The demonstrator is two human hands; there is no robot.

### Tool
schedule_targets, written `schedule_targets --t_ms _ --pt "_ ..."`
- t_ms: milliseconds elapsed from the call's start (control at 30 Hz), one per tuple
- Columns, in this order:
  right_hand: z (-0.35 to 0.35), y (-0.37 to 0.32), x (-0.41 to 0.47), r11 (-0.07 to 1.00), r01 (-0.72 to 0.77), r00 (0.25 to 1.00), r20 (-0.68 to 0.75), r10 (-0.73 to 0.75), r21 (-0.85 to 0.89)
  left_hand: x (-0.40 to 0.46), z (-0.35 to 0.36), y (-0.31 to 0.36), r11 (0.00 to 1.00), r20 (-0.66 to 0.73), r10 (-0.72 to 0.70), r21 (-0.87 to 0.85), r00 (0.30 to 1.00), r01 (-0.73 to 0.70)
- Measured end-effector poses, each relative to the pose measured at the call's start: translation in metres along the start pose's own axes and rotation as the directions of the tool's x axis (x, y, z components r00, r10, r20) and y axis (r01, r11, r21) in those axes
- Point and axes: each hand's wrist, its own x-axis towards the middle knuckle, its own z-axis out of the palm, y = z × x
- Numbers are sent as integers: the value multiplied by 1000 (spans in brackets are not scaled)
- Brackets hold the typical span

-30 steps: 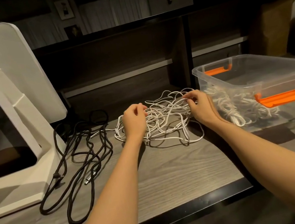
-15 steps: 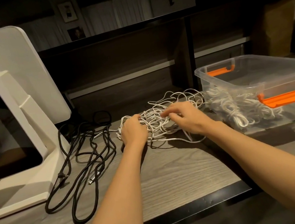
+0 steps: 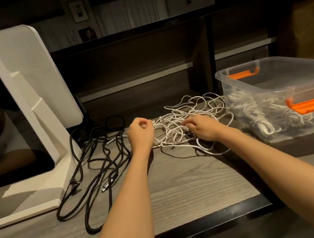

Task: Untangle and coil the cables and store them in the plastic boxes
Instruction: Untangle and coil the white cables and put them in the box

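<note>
The white cable tangle [image 3: 190,125] lies on the wooden desk [image 3: 184,181], between the black cable [image 3: 95,157] on its left and the clear plastic box [image 3: 285,92] on its right. Its far loops come close to the wall of the box. Inside the box more white cable [image 3: 260,113] already lies in coils.

The left hand [image 3: 141,135] sits at the left edge of the tangle with the fingers curled into a loose fist. It seems to pinch a white strand, but the strand inside the fist is hidden, so I cannot tell for sure. The right hand [image 3: 203,126] rests on the middle of the tangle, fingers bent down and spread among the loops; if it holds one strand or only presses, I cannot tell.

I judge the work is in the untangling step. The risk is this: if both hands pull apart before a free end is found, the crossed loops can tighten into a knot. Also a hard pull to the left can drag the white loops over the black cable and mix them.
</note>
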Motion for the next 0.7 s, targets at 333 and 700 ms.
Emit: schedule_targets --t_ms 333,700 --pt "-1 12 -2 988 -149 972 -192 139 -37 -2 0 -3 998 266 44 31 963 -55" --pt "-7 17 -7 1000 10 925 -380 1 29 -5 3 -1 720 268 406 495 874 -487"
